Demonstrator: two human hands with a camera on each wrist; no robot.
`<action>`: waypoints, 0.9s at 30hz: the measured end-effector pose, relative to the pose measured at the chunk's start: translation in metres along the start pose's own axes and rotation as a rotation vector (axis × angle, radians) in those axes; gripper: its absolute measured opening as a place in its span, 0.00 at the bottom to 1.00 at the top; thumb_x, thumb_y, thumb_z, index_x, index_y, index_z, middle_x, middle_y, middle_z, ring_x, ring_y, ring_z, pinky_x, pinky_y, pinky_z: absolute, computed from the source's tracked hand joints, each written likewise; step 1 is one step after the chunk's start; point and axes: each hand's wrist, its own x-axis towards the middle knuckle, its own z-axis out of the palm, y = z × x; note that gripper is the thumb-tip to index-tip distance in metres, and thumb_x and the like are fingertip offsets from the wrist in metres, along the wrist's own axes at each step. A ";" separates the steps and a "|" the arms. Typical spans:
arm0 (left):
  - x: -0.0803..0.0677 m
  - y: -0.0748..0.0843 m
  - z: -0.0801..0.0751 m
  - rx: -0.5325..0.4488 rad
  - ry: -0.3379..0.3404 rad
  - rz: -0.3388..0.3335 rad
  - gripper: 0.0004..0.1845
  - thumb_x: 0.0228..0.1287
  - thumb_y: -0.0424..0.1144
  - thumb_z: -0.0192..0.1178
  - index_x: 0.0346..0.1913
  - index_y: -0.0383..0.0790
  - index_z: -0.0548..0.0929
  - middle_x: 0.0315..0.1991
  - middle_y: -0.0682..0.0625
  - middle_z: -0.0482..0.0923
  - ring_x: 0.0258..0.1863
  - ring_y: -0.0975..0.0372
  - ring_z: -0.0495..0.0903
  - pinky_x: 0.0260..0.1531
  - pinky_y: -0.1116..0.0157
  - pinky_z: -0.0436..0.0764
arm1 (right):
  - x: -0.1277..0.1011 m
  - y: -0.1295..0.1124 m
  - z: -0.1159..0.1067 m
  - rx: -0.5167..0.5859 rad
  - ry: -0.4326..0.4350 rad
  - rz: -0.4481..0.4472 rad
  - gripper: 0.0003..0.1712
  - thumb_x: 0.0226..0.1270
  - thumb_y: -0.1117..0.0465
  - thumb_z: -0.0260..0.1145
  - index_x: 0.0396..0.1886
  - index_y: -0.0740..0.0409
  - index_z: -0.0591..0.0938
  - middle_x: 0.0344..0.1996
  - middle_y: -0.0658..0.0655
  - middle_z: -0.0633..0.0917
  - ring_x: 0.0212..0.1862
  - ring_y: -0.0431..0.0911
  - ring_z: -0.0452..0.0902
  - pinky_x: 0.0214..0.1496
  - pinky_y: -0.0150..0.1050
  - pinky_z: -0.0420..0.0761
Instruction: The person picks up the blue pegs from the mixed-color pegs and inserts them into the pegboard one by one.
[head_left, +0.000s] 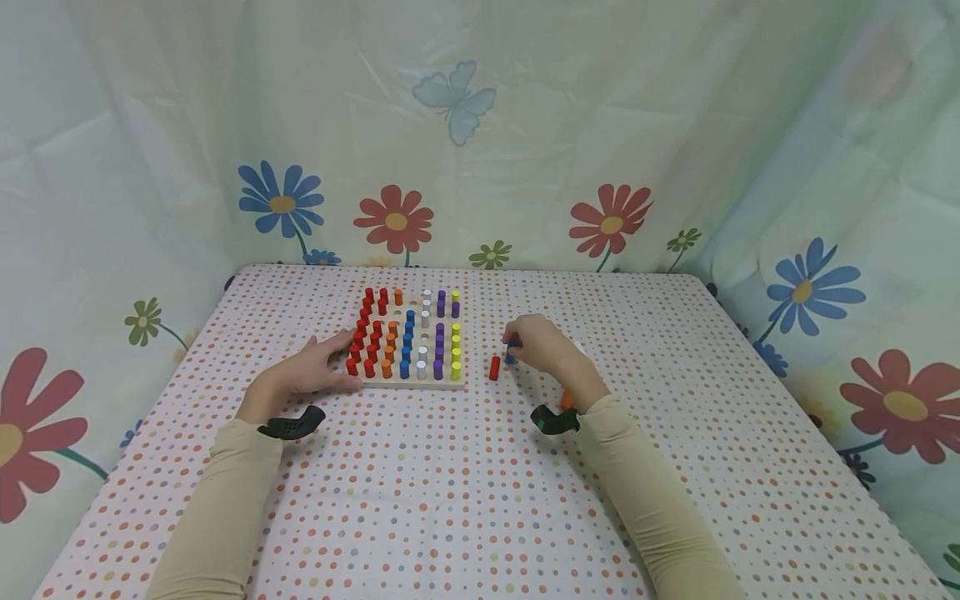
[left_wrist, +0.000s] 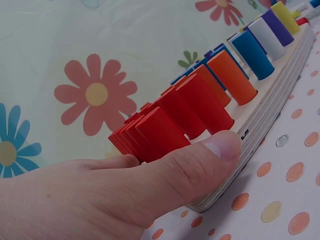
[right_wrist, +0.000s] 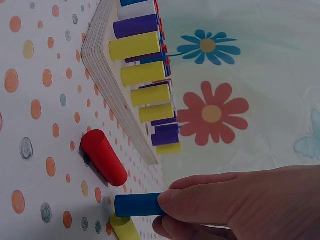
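Observation:
A wooden pegboard holds rows of coloured cylinder pegs, from red on the left to yellow on the right. My left hand rests against its near left corner, the thumb lying along the edge beside the red pegs. Right of the board, my right hand pinches a blue peg between thumb and fingertips, close over the cloth. A loose red peg lies between that hand and the board. Partly behind the blue peg, a yellow peg shows in the right wrist view.
An orange peg lies under my right wrist, partly covered. Some holes in the board, such as one in the white column, show no peg. The dotted cloth covers the table, and a flowered curtain hangs behind it.

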 end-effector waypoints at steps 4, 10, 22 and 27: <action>0.000 -0.001 0.000 -0.003 0.000 -0.009 0.65 0.38 0.68 0.70 0.76 0.50 0.44 0.78 0.46 0.38 0.75 0.48 0.25 0.70 0.42 0.24 | -0.001 -0.002 -0.001 0.005 0.001 0.007 0.10 0.63 0.66 0.64 0.44 0.62 0.85 0.40 0.57 0.86 0.43 0.46 0.82 0.47 0.39 0.83; 0.001 -0.001 -0.001 -0.012 0.000 -0.002 0.66 0.37 0.69 0.69 0.76 0.51 0.44 0.78 0.47 0.39 0.75 0.47 0.24 0.70 0.41 0.24 | -0.001 -0.004 -0.001 0.008 0.012 0.013 0.11 0.64 0.65 0.64 0.45 0.62 0.85 0.41 0.57 0.86 0.42 0.46 0.82 0.47 0.40 0.83; 0.002 -0.003 0.000 -0.001 0.003 0.008 0.66 0.37 0.69 0.69 0.76 0.49 0.45 0.78 0.47 0.39 0.75 0.47 0.26 0.70 0.41 0.25 | 0.003 -0.007 0.000 0.044 0.074 0.023 0.11 0.64 0.65 0.64 0.45 0.60 0.84 0.41 0.56 0.85 0.44 0.48 0.82 0.46 0.39 0.84; 0.004 -0.004 0.001 0.005 0.004 0.012 0.66 0.37 0.69 0.69 0.76 0.49 0.45 0.78 0.47 0.39 0.76 0.48 0.27 0.70 0.42 0.24 | 0.003 -0.008 0.002 0.033 0.133 0.006 0.07 0.63 0.66 0.65 0.40 0.60 0.84 0.37 0.57 0.84 0.40 0.47 0.81 0.43 0.37 0.83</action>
